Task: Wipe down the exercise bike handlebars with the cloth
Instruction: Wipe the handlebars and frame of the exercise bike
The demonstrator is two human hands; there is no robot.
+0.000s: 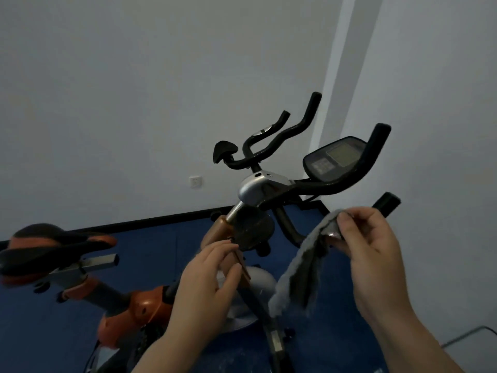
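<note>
The exercise bike's black handlebars (333, 185) curve up from a silver clamp at mid frame, with more bars (285, 135) behind it. My right hand (376, 254) pinches the top of a grey cloth (301, 273), which hangs down loosely just in front of the nearest black grip (387, 204). The cloth does not touch the bars. My left hand (204, 286) hovers with fingers apart by the orange-brown frame post below the handlebars and holds nothing.
A display console (336, 160) sits between the bars. The orange and black saddle (51, 246) is at the left. White walls stand close behind, with a socket (195, 181) low down. The floor is blue, and a cable (470, 335) lies at the right.
</note>
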